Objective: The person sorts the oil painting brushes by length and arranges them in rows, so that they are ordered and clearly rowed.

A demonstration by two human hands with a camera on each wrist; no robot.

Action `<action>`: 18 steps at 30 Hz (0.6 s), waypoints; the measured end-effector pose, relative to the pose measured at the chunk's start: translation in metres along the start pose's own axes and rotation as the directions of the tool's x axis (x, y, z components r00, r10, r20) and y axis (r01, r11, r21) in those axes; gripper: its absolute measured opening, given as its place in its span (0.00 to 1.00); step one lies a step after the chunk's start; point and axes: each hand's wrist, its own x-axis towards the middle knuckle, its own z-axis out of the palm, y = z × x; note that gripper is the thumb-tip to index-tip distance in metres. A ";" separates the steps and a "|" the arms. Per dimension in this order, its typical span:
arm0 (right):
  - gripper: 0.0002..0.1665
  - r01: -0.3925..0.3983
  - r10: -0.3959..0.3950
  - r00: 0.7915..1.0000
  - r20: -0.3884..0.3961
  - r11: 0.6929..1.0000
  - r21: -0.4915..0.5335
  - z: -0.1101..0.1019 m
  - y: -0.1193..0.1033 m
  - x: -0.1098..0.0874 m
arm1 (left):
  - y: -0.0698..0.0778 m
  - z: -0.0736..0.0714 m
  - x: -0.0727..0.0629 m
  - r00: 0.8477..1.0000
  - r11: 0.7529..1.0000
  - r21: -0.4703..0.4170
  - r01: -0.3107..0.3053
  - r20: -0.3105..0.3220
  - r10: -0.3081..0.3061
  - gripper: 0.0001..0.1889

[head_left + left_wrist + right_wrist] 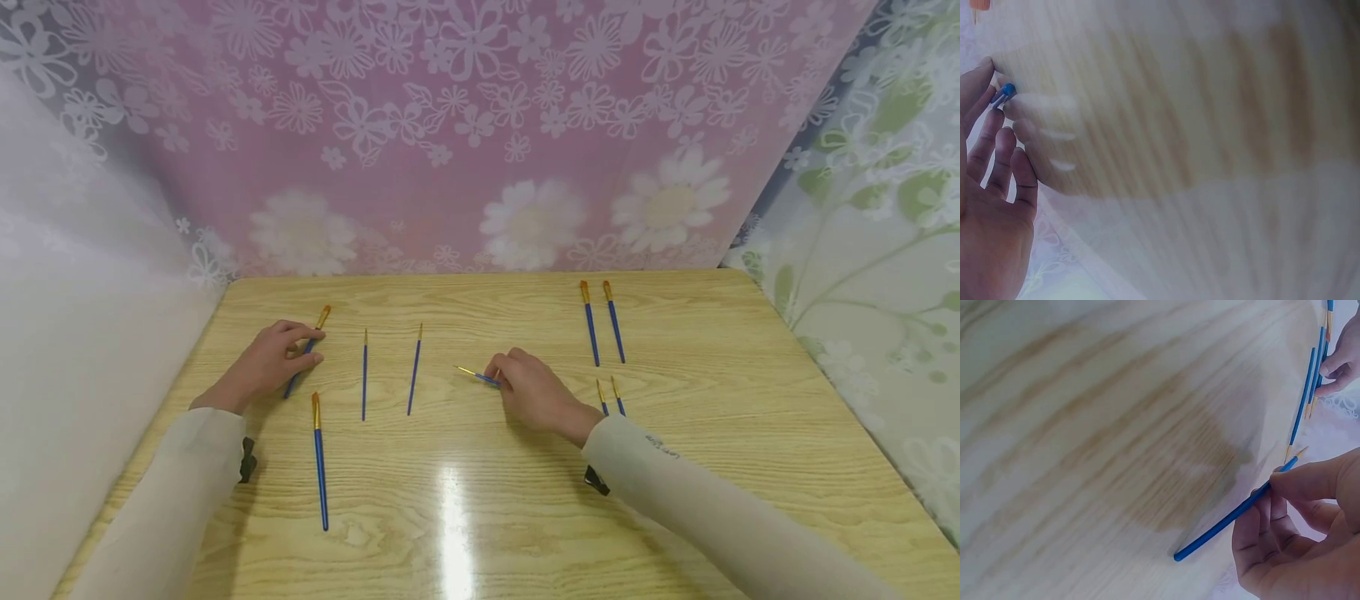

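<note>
My left hand [268,358] has its thumb and fingers about a broad-tipped paintbrush [322,318] at the left of the table; in the left wrist view the blue handle end [1005,94] shows between them. My right hand [536,392] pinches a thin paintbrush [467,370] near the table's middle. In the right wrist view, its blue handle [1222,524] slants down from between thumb and fingers. Two thin paintbrushes [365,375] lie between the hands, and a larger blue paintbrush [320,467] is below the left hand.
Two broad brushes [590,325] lie side by side at the back right. Nearer, two thin brushes [602,396] are partly covered by the right sleeve [675,467]. Flowered cloth [480,167] hangs behind the wooden table [525,517], with more cloth at both sides.
</note>
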 end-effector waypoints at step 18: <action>0.16 -0.045 0.041 0.998 0.043 0.993 0.110 -0.035 0.011 -0.012 | 0.001 0.000 0.000 1.000 1.000 -0.010 0.003 0.001 -0.003 0.27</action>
